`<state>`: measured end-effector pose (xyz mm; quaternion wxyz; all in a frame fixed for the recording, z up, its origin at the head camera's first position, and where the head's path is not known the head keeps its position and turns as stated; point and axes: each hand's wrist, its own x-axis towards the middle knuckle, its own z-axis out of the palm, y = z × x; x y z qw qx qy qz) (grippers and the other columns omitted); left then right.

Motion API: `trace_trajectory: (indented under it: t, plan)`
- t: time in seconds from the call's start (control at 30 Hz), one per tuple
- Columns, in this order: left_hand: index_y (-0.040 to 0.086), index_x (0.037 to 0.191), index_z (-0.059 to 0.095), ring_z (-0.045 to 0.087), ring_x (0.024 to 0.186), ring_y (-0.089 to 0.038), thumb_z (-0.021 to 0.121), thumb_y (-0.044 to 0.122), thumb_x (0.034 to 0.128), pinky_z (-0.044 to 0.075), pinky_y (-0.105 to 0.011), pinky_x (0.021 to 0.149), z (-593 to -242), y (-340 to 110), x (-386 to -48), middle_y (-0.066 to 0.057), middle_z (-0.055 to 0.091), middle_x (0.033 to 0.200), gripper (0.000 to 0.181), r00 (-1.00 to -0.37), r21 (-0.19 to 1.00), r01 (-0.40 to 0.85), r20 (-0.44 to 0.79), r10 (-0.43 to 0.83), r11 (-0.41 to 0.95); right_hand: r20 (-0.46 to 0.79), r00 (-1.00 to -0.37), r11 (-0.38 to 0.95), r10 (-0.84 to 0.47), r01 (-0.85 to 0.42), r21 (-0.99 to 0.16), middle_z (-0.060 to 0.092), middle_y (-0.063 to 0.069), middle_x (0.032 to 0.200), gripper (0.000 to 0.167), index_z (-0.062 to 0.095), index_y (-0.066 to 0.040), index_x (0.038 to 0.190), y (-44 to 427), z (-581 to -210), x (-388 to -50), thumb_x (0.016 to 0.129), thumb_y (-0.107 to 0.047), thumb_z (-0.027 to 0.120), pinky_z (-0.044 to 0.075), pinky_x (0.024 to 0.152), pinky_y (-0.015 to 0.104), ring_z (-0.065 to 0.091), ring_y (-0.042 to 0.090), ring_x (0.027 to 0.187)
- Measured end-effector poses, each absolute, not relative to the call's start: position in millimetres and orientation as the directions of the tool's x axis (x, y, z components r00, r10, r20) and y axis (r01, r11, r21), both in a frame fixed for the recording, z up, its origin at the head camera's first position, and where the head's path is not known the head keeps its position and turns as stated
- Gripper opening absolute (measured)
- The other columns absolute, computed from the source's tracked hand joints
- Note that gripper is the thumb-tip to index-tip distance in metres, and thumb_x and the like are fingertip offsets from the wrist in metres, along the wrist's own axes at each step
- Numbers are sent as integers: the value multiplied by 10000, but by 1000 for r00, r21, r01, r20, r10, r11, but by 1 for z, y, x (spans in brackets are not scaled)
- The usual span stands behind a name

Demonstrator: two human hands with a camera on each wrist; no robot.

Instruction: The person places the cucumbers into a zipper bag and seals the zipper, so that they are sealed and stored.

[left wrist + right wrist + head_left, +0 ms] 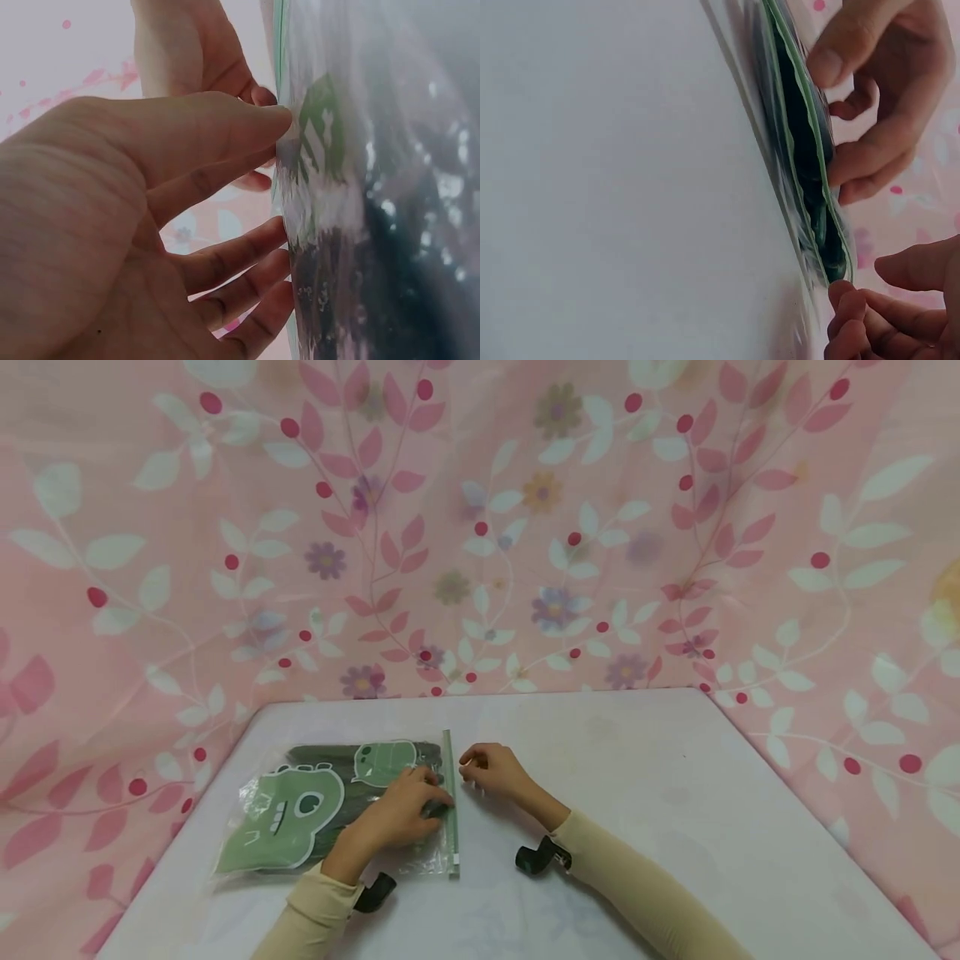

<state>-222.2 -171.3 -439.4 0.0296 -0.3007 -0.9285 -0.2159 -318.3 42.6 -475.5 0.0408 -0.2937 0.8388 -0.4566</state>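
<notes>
A clear zip bag point(322, 843) printed with green cartoon monsters lies on the table, with dark green contents inside. Its green zip edge point(452, 810) faces right; in the right wrist view the bag's mouth point(802, 142) gapes between two green strips. My left hand point(405, 806) rests on the bag beside that edge. In the left wrist view its thumb and extended fingertips touch the plastic. My right hand point(495, 770) is just right of the zip edge, fingers loosely bent and thumb apart, pinching nothing. Its fingertips point(841, 291) appear close to one end of the mouth.
The white table point(637, 777) extends to the right of the bag. A pink floral curtain point(480, 527) hangs behind and at both sides. Each wrist carries a black camera, one on the left point(375, 893) and one on the right point(542, 857).
</notes>
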Motion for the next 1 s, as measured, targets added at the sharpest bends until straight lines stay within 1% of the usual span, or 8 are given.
trace_trajectory:
  t: [0.2, 0.33, 0.43, 0.53, 0.63, 0.77, 0.9, 1.0]
  plan:
    - [89, 1040, 798, 508, 1017, -341, 774, 18, 842, 463, -543, 850, -440, -169, -222, -127, 569, 1112, 212, -815, 392, 574, 195, 545, 719, 181, -804, 409, -567, -465, -785, 697, 17, 709, 128, 728, -32, 1040, 52, -475, -299, 993, -109, 637, 503, 589, 297, 626, 149, 546]
    - [103, 1010, 790, 503, 989, -338, 785, 24, 807, 463, -541, 824, -441, -167, -220, -131, 572, 1087, 218, -803, 368, 594, 234, 547, 715, 162, -797, 418, -582, -465, -781, 690, -1, 680, 102, 724, -56, 997, 59, -476, -290, 994, -120, 645, 498, 544, 288, 624, 142, 517]
    - [105, 1011, 776, 505, 988, -344, 784, 28, 797, 458, -549, 832, -444, -165, -219, -137, 570, 1081, 228, -795, 326, 607, 256, 550, 725, 122, -802, 422, -585, -430, -798, 695, -8, 673, 92, 717, -65, 958, 65, -476, -282, 986, -126, 654, 495, 509, 290, 632, 151, 502]
    - [100, 1039, 769, 526, 1032, -375, 776, 31, 814, 459, -576, 861, -448, -165, -215, -175, 588, 1136, 236, -792, 288, 608, 272, 546, 740, 49, -802, 423, -595, -365, -829, 703, 7, 669, 104, 710, -60, 947, 71, -477, -272, 992, -133, 650, 493, 492, 298, 645, 180, 479]
    - [86, 1069, 754, 548, 1095, -419, 775, 42, 830, 465, -617, 896, -453, -166, -209, -225, 593, 1218, 245, -789, 280, 610, 301, 536, 741, -17, -788, 409, -616, -301, -861, 708, 43, 669, 124, 706, -51, 935, 76, -477, -262, 1004, -137, 649, 503, 482, 306, 651, 216, 460]
    - [114, 1001, 704, 539, 1197, -469, 813, 111, 823, 454, -672, 914, -458, -167, -199, -260, 568, 1311, 209, -782, 307, 619, 329, 529, 723, -79, -748, 367, -659, -228, -902, 704, 103, 663, 188, 715, -25, 873, 79, -476, -250, 1011, -139, 659, 515, 462, 304, 649, 229, 452]
    - [173, 905, 633, 457, 1333, -482, 878, 247, 801, 403, -706, 958, -460, -168, -187, -273, 515, 1419, 275, -790, 356, 613, 280, 545, 706, -133, -691, 306, -710, -133, -943, 706, 170, 680, 240, 736, 14, 852, 79, -475, -239, 1012, -151, 667, 520, 444, 303, 650, 220, 455]
    - [198, 897, 596, 354, 1420, -499, 914, 332, 771, 333, -711, 1024, -461, -169, -180, -280, 442, 1502, 367, -797, 385, 600, 213, 566, 701, -160, -665, 273, -730, -69, -960, 707, 201, 695, 248, 754, 19, 872, 76, -475, -233, 1011, -169, 671, 520, 440, 299, 647, 204, 453]
